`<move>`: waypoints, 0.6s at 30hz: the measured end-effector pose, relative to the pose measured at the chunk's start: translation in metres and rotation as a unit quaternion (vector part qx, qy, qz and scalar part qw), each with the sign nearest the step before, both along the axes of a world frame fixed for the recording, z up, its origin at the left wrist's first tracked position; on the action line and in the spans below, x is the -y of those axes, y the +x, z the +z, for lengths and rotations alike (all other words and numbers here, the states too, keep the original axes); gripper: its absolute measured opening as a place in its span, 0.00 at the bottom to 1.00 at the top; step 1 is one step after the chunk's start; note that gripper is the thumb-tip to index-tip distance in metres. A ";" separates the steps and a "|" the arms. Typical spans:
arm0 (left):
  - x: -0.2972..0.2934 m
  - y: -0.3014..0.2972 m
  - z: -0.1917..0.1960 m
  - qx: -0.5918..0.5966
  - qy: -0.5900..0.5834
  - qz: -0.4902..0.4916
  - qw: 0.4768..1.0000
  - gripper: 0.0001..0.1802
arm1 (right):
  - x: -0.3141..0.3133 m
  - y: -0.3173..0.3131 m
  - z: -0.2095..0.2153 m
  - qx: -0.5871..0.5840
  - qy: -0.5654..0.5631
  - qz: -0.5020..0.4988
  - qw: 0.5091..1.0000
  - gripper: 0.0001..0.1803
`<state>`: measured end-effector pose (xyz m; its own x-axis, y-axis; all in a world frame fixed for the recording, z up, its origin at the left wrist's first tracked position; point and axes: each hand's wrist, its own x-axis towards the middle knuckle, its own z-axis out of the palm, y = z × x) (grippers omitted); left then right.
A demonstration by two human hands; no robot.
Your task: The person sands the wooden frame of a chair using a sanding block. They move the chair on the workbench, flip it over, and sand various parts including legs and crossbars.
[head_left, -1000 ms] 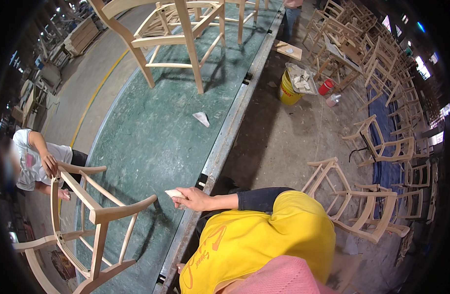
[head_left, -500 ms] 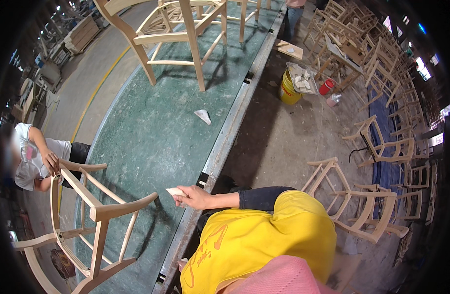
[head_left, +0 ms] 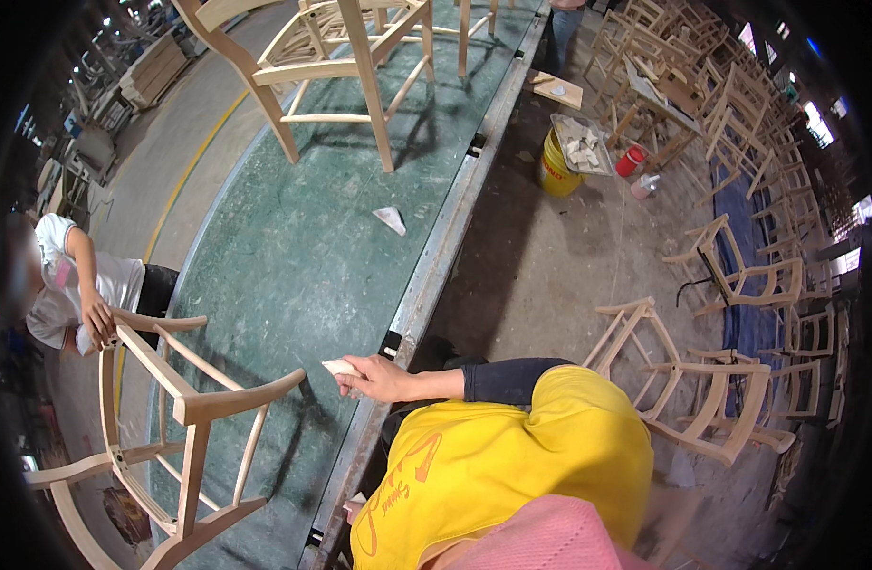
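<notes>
My right hand (head_left: 377, 378) is closed round a pale folded piece of sandpaper (head_left: 341, 367), held over the near edge of the green worktable (head_left: 293, 237). Just left of it, apart from the sandpaper, a bare wooden chair frame (head_left: 193, 408) lies tipped on the table, legs and rails outward. Only the fingers of my left hand (head_left: 352, 513) show, beside my yellow shirt at the lower table edge. They are closed by something small and whitish, mostly hidden. A loose whitish scrap (head_left: 390, 220) lies farther along the table.
Across the table, a co-worker (head_left: 94, 285) in a white top touches the chair frame. Another wooden chair (head_left: 364, 76) stands at the far end. On the floor are a yellow bucket (head_left: 555, 171) under a tray of pale pieces, a red container (head_left: 631, 161) and several chairs (head_left: 683, 389).
The co-worker's head and upper body have shifted slightly while a hand stays at the chair frame. More of the whitish thing by my left fingers shows. My right hand has hardly moved.
</notes>
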<state>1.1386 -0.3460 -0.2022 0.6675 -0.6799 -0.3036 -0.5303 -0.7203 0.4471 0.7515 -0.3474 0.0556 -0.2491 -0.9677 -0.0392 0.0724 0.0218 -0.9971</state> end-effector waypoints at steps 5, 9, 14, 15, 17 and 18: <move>-0.003 0.005 0.000 0.001 -0.004 0.003 1.000 0.21 | 0.001 0.004 -0.001 -0.012 -0.004 0.001 1.000 0.16; -0.007 0.009 0.000 0.002 -0.004 0.009 1.000 0.20 | -0.001 0.007 -0.003 -0.007 -0.002 0.004 1.000 0.16; -0.014 0.015 0.000 0.004 -0.002 0.019 1.000 0.20 | -0.001 0.009 -0.002 -0.008 -0.001 0.006 1.000 0.16; -0.017 0.016 0.000 0.005 -0.002 0.023 1.000 0.20 | -0.001 0.010 -0.004 -0.013 -0.004 0.007 1.000 0.15; -0.018 0.018 0.000 0.005 -0.004 0.028 1.000 0.20 | 0.000 0.012 -0.005 -0.009 -0.006 0.009 1.000 0.15; -0.019 0.020 0.001 0.006 -0.004 0.030 1.000 0.20 | -0.001 0.013 -0.006 -0.006 -0.007 0.010 1.000 0.15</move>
<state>1.1581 -0.3266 -0.2015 0.7106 -0.6413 -0.2895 -0.4918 -0.7469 0.4474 0.7642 -0.3469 0.0495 -0.2305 -0.9728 -0.0235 0.0598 0.0099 -0.9982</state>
